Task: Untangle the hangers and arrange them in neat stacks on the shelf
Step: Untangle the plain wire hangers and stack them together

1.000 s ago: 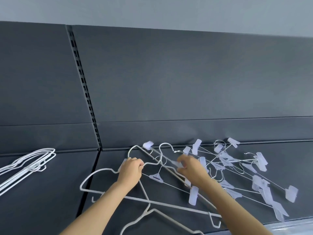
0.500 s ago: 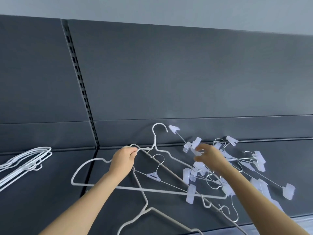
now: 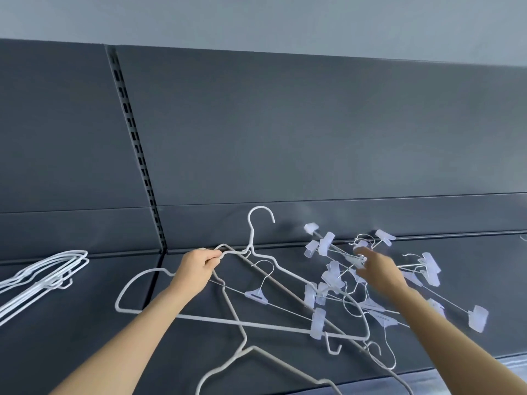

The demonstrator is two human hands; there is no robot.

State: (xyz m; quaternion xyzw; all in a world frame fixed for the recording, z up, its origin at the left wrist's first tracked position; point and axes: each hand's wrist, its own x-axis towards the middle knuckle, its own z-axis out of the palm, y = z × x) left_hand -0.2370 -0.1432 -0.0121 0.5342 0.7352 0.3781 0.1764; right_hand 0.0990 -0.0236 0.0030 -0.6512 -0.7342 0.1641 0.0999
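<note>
A tangle of white wire hangers and clip hangers lies on the dark grey shelf (image 3: 85,332). My left hand (image 3: 199,266) is closed around the shoulder of a white hanger (image 3: 258,223), whose hook points up against the back panel. My right hand (image 3: 376,269) reaches into the pile of clip hangers (image 3: 328,283) with translucent clips; its fingers are blurred and I cannot see whether they hold one. A second white hanger (image 3: 242,354) lies under my left forearm near the front edge. A neat stack of white hangers (image 3: 42,275) rests at the far left.
A slotted upright (image 3: 137,149) runs down the grey back panel (image 3: 313,132) between two sections. The shelf's front edge (image 3: 456,374) shows at the lower right.
My left hand has lifted the white hanger so its hook now stands up. My right hand has moved right and back, from the middle of the tangle into the clip hangers.
</note>
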